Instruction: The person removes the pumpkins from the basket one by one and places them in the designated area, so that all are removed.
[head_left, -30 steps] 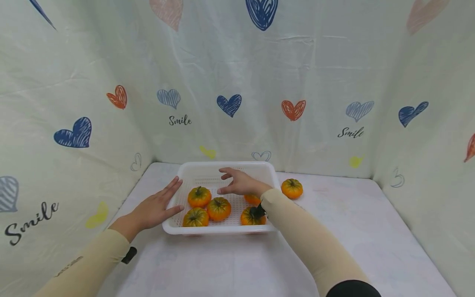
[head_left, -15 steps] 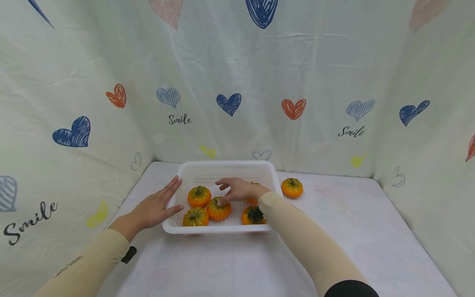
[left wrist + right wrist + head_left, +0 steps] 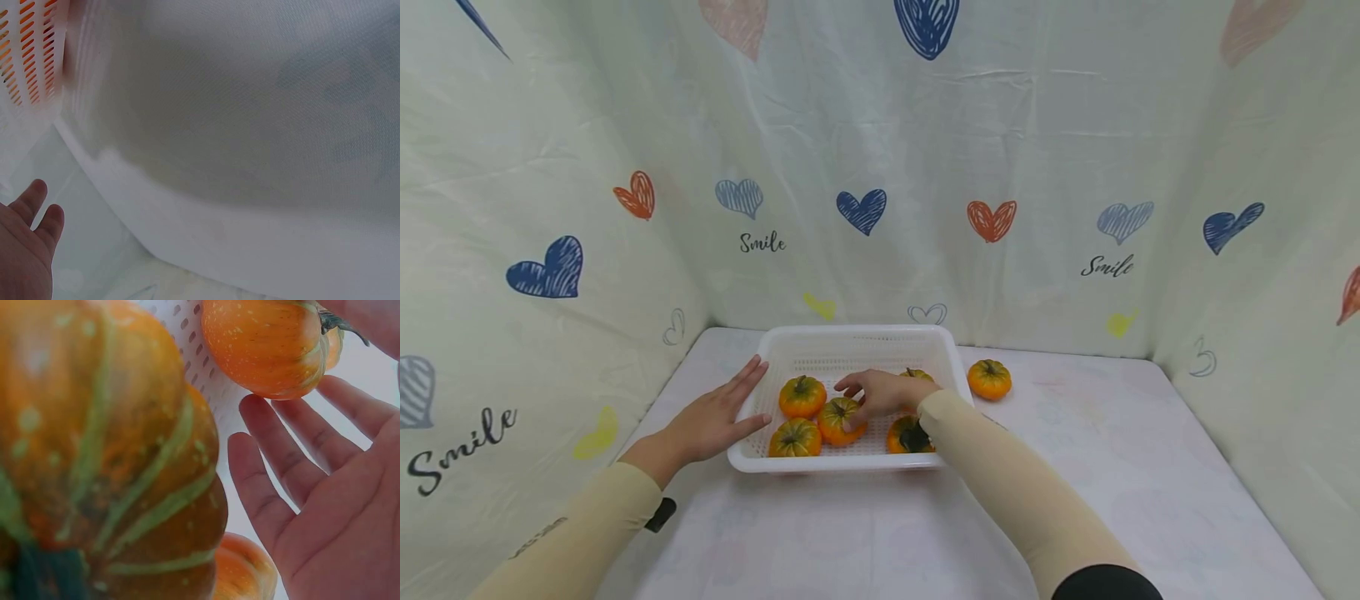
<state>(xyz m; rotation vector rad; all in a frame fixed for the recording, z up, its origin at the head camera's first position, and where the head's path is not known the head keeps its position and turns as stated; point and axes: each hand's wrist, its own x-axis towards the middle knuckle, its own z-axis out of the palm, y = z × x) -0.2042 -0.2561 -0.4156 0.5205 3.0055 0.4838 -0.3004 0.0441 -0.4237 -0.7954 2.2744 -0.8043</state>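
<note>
A white perforated basket (image 3: pixel 857 465) holds several small orange-and-green pumpkins. My left hand (image 3: pixel 711 423) rests with straight fingers on the basket's left rim; only part of that hand (image 3: pixel 28 244) shows in the left wrist view. Inside the basket, my right hand (image 3: pixel 883 393) is at the middle pumpkin (image 3: pixel 835 419), its thumb over the near right side and its fingers extended behind. In the right wrist view the fingers (image 3: pixel 281 456) are nearly straight, with fingertips close against that pumpkin (image 3: pixel 262 347). Another pumpkin (image 3: pixel 106 450) looms large in front of the wrist camera.
Two pumpkins lie at the basket's left, one at the back (image 3: pixel 802 397) and one in front (image 3: pixel 795 438). Two more sit at its right, partly hidden by the right arm. A single pumpkin (image 3: pixel 989 380) stands on the white table (image 3: pixel 1112 450) outside. Heart-printed curtains enclose the table.
My right hand has come down and slightly nearer, from above the basket to the middle pumpkin. The left hand and the basket have stayed in place.
</note>
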